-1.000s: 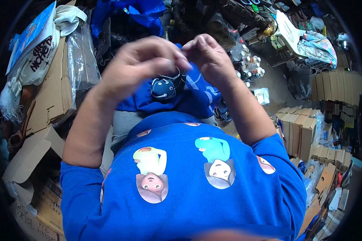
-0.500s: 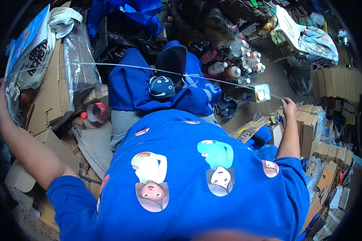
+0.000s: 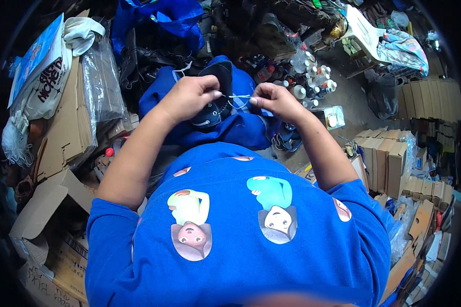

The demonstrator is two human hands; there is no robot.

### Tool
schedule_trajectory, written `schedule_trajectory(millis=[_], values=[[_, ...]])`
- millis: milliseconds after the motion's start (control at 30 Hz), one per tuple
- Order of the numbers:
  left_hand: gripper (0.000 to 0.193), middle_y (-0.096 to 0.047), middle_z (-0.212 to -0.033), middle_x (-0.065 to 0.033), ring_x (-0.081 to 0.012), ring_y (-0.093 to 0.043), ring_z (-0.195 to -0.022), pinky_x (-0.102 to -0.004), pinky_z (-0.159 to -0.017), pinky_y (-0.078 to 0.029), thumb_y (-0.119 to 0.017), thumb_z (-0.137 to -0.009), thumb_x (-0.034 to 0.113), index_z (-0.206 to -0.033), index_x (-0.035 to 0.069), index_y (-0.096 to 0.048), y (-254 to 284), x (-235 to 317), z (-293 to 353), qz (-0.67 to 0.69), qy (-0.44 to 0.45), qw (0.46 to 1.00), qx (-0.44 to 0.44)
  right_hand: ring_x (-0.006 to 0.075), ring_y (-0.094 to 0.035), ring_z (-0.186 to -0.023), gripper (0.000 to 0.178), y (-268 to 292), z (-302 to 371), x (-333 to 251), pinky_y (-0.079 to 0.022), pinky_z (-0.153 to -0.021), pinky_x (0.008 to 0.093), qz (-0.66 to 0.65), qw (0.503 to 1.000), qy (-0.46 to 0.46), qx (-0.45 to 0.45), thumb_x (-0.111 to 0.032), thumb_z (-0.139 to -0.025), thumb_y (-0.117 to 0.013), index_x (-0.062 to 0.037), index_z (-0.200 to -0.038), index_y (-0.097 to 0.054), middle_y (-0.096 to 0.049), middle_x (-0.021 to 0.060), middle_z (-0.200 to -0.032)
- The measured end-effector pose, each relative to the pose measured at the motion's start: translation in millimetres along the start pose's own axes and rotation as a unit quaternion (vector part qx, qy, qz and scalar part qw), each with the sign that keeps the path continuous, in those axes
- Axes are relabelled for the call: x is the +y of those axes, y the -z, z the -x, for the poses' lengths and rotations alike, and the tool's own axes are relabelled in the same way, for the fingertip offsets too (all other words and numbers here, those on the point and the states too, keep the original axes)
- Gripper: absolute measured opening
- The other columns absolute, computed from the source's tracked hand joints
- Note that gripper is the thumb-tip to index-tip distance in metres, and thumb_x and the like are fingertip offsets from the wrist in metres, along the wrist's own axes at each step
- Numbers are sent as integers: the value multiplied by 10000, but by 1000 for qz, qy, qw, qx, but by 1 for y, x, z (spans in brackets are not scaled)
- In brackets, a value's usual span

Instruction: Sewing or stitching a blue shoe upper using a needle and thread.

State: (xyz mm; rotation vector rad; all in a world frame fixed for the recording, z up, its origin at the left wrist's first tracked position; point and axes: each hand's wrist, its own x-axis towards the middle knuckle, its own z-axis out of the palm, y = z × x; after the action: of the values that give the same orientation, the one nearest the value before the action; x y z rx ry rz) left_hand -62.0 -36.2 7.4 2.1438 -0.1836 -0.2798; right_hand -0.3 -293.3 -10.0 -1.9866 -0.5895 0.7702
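Note:
On the blue cloth (image 3: 217, 134) over my lap rests a dark shoe (image 3: 206, 118) with pale stitching and metal eyelets. My left hand (image 3: 189, 97) is closed in a pinch over the shoe's left side, hiding part of it; a bit of white lace shows at its fingertips. To the right of the shoe, my right hand (image 3: 277, 101) pinches the white shoelace (image 3: 241, 96), which runs in a small loop toward the eyelets. Another pale stretch of lace curls up beyond my left hand.
Flat cardboard and plastic wrap (image 3: 103, 82) lean at the left, by an open carton (image 3: 36, 225). Several bottles (image 3: 312, 77) stand beyond my right hand, with a clear container (image 3: 334, 117) nearer. Stacked boxes (image 3: 384, 153) line the right; a white chair (image 3: 362, 30) stands farther back.
Both hands have come inward from a wide spread, where they stretched the white lace out to either side. They are now close together over the shoe, and the lace is slack.

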Motion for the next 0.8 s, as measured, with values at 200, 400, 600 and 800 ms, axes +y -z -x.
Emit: schedule_trajectory(millis=[200,400,600,800], values=[[139,-500,-677,-14,-93,-455,-663,-266,-609,-400,-635,-852,151,-847,26,-574,49,-47,24,-31,17,996,79,55,-467,-679,205,22,-9,31,-412,-620,229,-98,992,-53,64,-220,-875,-680,-47,-840,-574,-541,-39,-727],[264,-601,-1003,-100,-197,-569,-935,-307,-826,-444,-628,-867,205,-1075,44,-599,78,-106,43,-21,86,977,192,97,-548,-769,287,46,10,37,-464,-700,269,-94,982,-151,62,-234,-942,-570,-64,-1168,-615,-611,21,-856],[583,-537,-1298,-139,-314,-504,-1215,-386,-1020,-402,-765,-722,189,-1252,96,-540,19,12,-17,-130,-146,972,127,137,-610,-867,268,29,-14,-16,-492,-799,306,68,992,22,104,-115,-862,-617,-70,-1121,-668,-636,67,-912],[361,-610,-1029,-131,-275,-606,-959,-354,-859,-483,-761,-724,148,-1037,14,-642,21,28,-60,-224,-20,964,-142,109,-603,-810,130,17,-39,-14,-490,-737,258,30,996,80,31,-78,-782,-733,-36,-901,-699,-628,19,-880]])
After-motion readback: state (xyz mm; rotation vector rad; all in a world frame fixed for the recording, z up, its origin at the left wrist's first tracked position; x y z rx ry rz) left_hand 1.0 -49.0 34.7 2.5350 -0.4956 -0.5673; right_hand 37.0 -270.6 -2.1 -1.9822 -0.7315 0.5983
